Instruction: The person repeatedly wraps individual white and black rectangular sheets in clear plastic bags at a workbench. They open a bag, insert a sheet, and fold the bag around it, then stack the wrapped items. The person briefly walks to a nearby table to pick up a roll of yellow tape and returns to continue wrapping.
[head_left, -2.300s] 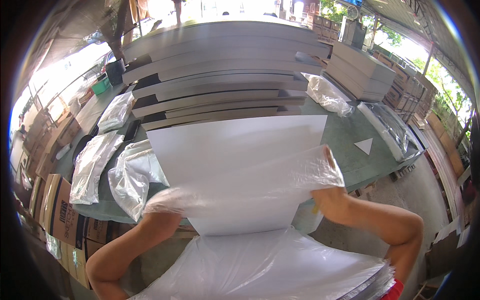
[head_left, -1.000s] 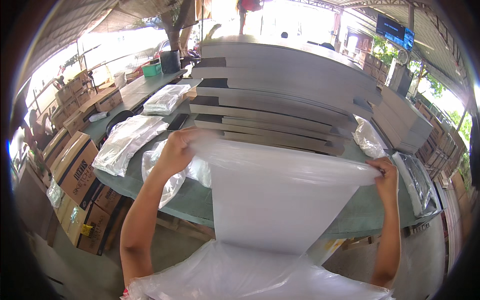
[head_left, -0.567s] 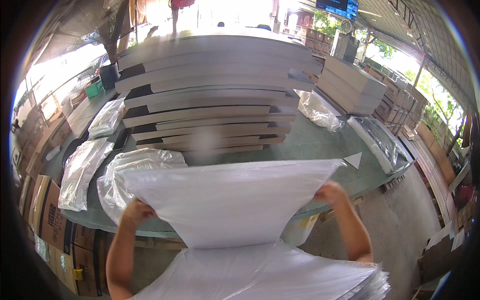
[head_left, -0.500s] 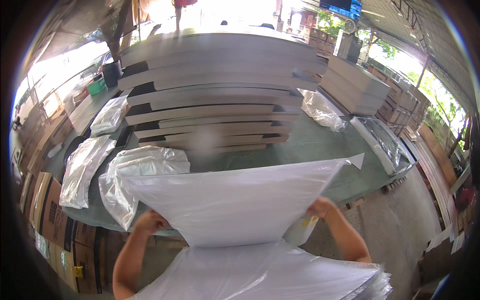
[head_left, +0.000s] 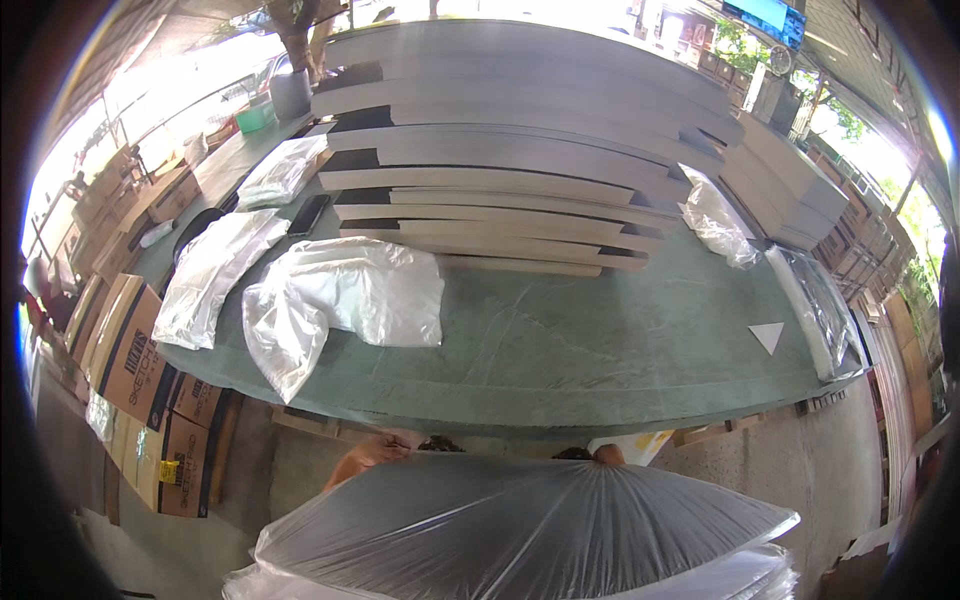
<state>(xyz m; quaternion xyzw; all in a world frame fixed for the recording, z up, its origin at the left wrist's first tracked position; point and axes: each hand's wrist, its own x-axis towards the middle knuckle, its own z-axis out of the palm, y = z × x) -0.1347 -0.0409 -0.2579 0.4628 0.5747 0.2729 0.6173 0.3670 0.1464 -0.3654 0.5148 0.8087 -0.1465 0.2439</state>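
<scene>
A board or pad with a dark face, wrapped in clear plastic bag film (head_left: 520,515), lies in front of me on a pile of other wrapped sheets (head_left: 715,578). My left hand (head_left: 372,453) is closed with its fingertips pinching the far edge of the film. Further right, my right hand (head_left: 607,456) grips the same edge, and taut creases fan out from it across the plastic. Most of the right hand is hidden behind the wrapped board. Beyond both hands stands the green table (head_left: 530,340).
Tall stacks of grey boards (head_left: 500,150) fill the table's back. Clear plastic bags (head_left: 385,295) lie at the left, a white triangular piece (head_left: 768,336) and a wrapped bundle (head_left: 815,310) at the right. Cardboard boxes (head_left: 135,350) stand left of the table.
The white wrapped sheet raised over the table has come down toward me, and a dark face now shows on the pile. Both hands moved inward and nearer the film's edge.
</scene>
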